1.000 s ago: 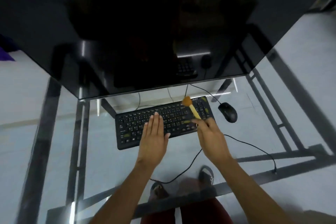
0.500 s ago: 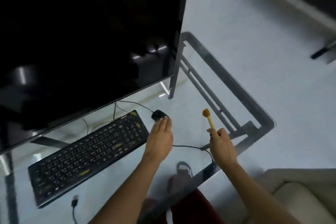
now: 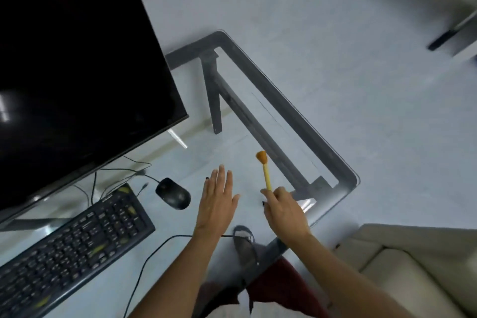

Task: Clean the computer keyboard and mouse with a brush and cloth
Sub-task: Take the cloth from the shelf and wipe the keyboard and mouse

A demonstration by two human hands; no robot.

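My right hand (image 3: 285,210) grips the lower end of a small brush (image 3: 264,169) with a yellow handle and orange bristles, held upright over the glass table's right part. My left hand (image 3: 218,201) hovers flat with straight fingers, just right of the black mouse (image 3: 173,193). The black keyboard (image 3: 69,245) lies at the lower left, apart from both hands. No cloth is in view.
A large dark monitor (image 3: 77,72) fills the upper left. The glass table (image 3: 333,160) has a dark metal frame and rounded right corner. Black cables (image 3: 154,248) run across the glass. A beige sofa (image 3: 413,266) stands at the lower right. My foot shows below the glass.
The view has swung right, away from the keyboard. My left hand left the keyboard and passed the mouse to its right. My right hand carried the brush off the keyboard toward the table's right side.
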